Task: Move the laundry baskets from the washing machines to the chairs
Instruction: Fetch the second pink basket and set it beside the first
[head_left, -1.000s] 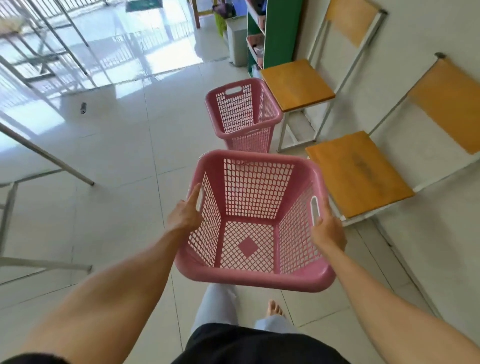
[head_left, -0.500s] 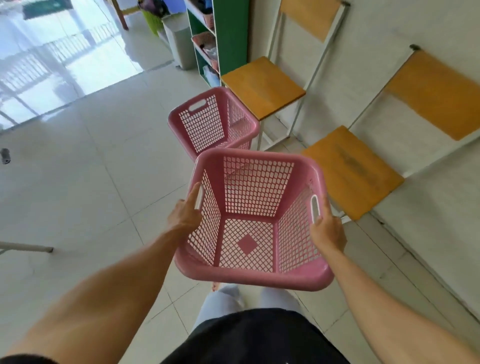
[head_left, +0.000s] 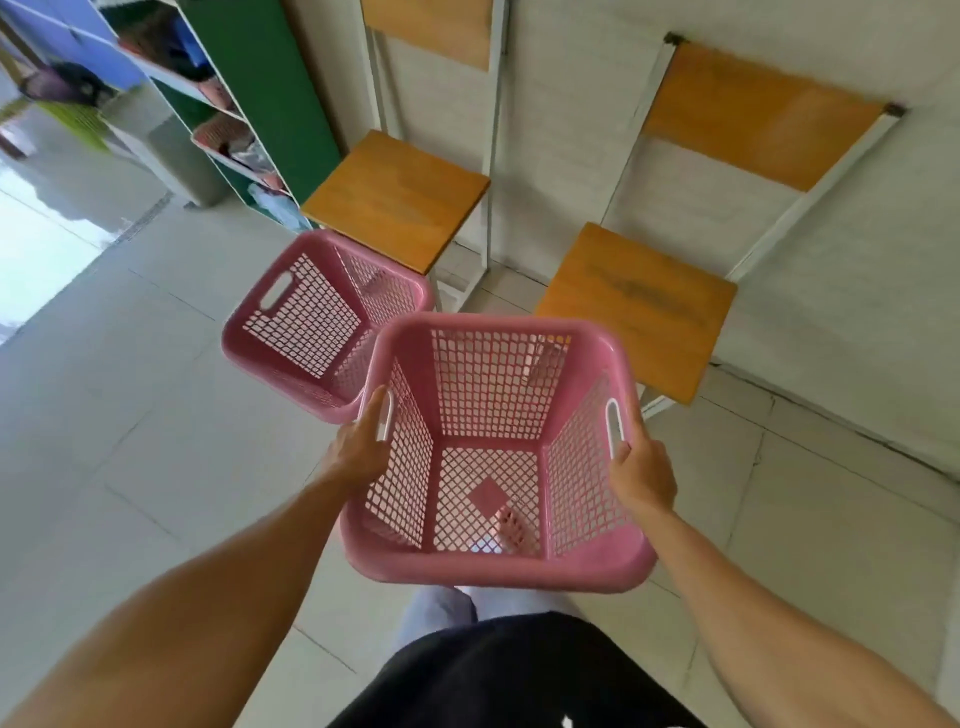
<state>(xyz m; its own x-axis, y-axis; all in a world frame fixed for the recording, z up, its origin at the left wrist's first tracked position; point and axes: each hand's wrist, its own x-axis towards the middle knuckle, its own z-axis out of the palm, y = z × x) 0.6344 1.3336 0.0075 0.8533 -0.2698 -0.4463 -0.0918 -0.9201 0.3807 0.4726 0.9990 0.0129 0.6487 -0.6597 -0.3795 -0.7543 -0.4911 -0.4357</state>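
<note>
Centre frame, a pink basket (head_left: 493, 457) is held in the air by both side handles. A second basket (head_left: 322, 322) sits on the floor at its upper left, before the left chair (head_left: 395, 197). The right chair (head_left: 639, 301) stands upper right. Left hand (head_left: 358, 447) and right hand (head_left: 641, 473), arms outstretched, have fingers clamped on the handles.

We are seeing a bright daylit view, with glare washing out the tiled floor (head_left: 36, 260) at the left edge, soft faint shadows, wide-angle bending of the chairs (head_left: 639, 306) toward the borders, and slight overall softness.
</note>
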